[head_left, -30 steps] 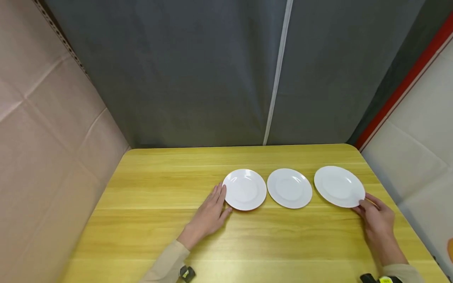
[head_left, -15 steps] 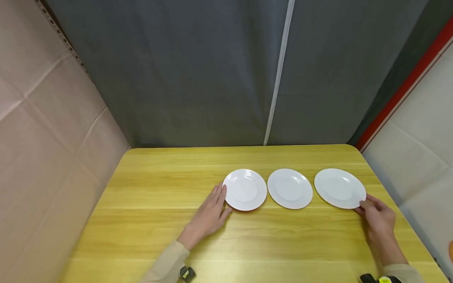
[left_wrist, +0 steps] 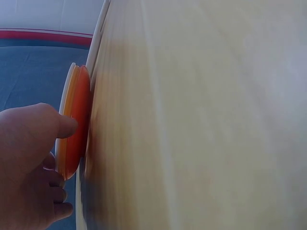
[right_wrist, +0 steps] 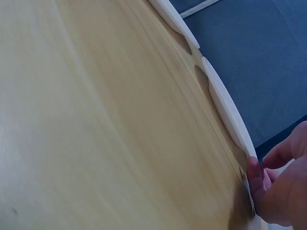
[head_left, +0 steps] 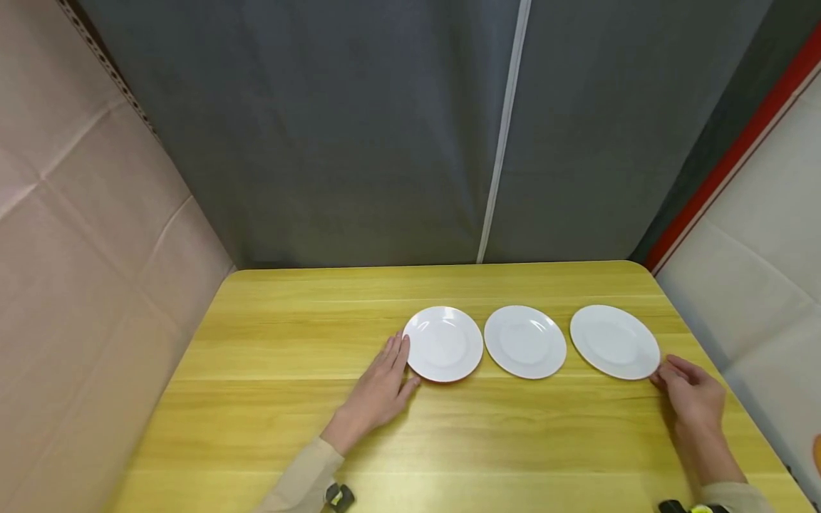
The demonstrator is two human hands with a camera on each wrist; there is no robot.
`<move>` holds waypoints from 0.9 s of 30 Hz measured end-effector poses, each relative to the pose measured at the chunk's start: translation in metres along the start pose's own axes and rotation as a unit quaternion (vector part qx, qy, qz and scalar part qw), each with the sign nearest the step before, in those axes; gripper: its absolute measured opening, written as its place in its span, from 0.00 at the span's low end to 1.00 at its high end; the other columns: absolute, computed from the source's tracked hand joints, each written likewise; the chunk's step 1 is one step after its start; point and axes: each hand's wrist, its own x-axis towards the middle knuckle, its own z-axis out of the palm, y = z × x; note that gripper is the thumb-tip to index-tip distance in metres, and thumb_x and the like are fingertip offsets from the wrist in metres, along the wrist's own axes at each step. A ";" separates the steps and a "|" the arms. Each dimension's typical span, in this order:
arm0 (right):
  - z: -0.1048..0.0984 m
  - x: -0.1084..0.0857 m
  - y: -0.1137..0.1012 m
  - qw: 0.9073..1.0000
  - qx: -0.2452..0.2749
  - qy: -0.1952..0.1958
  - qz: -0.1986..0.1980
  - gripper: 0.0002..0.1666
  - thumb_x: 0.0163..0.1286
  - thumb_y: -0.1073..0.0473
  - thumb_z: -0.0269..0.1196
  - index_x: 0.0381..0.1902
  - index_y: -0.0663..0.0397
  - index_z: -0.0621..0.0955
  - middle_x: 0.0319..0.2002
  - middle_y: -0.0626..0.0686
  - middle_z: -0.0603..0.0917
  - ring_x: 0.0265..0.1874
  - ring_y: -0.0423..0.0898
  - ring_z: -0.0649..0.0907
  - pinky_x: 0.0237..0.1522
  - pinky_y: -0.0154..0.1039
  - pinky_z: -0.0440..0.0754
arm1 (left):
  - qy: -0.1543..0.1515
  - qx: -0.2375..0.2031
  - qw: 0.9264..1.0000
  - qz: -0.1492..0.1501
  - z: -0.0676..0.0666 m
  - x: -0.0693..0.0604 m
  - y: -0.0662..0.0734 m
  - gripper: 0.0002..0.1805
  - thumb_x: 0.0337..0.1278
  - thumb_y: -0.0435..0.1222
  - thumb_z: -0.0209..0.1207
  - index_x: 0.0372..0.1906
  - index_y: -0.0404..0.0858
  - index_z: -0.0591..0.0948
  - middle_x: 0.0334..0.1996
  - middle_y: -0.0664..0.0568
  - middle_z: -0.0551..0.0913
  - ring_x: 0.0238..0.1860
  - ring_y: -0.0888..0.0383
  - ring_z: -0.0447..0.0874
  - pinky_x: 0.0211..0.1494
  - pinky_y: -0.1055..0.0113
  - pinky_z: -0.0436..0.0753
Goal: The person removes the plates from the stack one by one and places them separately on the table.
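Two arms extend: straight-fingered left hand [head_left: 375, 392] touches round, white-and-orange stacked plates [left_wrist: 81, 100]; half-curled, empty right hand [head_left: 694, 397] adjoins round white plate [head_left: 614, 342].

**My right hand [head_left: 695, 399] eases off the white plate [head_left: 615, 342]**

A second ago my thumb lay over the rim; now it is off the top, and that stretch of rim shows bare just left of my fingertips. My hand sits slightly farther right and closer to me. The plate's far edge, beyond my fingers, lies a touch lower. Whether my fingertips have fully parted from the rim, I can't tell.
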 end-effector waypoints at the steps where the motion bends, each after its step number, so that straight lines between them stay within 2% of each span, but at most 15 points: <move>1: 0.000 0.000 0.000 1.000 0.001 0.000 0.001 0.13 0.68 0.65 0.65 0.29 0.39 0.82 0.21 0.36 0.84 0.18 0.34 0.84 0.24 0.25 0.84 | 0.000 0.001 1.000 0.000 0.000 0.000 0.000 0.41 0.78 0.51 0.47 0.80 0.28 0.50 0.80 0.32 0.49 0.81 0.39 0.48 0.82 0.48 0.56; 9: 0.002 -0.003 -0.003 1.000 0.023 -0.012 0.012 0.08 0.67 0.63 0.68 0.32 0.42 0.84 0.22 0.40 0.85 0.19 0.37 0.85 0.26 0.27 0.86 | -0.006 0.003 1.000 -0.002 0.000 0.000 -0.001 0.42 0.78 0.52 0.46 0.80 0.29 0.49 0.80 0.33 0.48 0.81 0.39 0.47 0.82 0.48 0.56; 13: 0.006 -0.006 -0.005 0.999 0.025 -0.028 0.001 0.07 0.67 0.63 0.68 0.32 0.43 0.85 0.24 0.40 0.85 0.20 0.38 0.84 0.27 0.27 0.86 | -0.009 0.001 1.000 -0.005 0.000 -0.001 -0.001 0.42 0.78 0.53 0.46 0.81 0.30 0.48 0.81 0.34 0.47 0.82 0.40 0.47 0.83 0.49 0.56; 20: 0.015 -0.014 -0.008 0.998 0.020 -0.056 -0.035 0.09 0.68 0.64 0.66 0.31 0.44 0.86 0.22 0.41 0.86 0.20 0.37 0.84 0.27 0.26 0.85 | -0.004 -0.002 1.000 -0.004 0.000 -0.001 -0.001 0.42 0.78 0.52 0.47 0.80 0.29 0.49 0.81 0.33 0.48 0.81 0.40 0.47 0.82 0.48 0.57; 27: 0.026 -0.022 -0.010 0.997 0.021 -0.069 -0.024 0.10 0.69 0.65 0.65 0.30 0.44 0.86 0.22 0.42 0.87 0.20 0.37 0.84 0.28 0.26 0.85 | 0.001 0.002 1.000 0.000 0.000 -0.002 0.000 0.42 0.78 0.52 0.47 0.80 0.29 0.49 0.80 0.33 0.48 0.81 0.39 0.48 0.82 0.49 0.56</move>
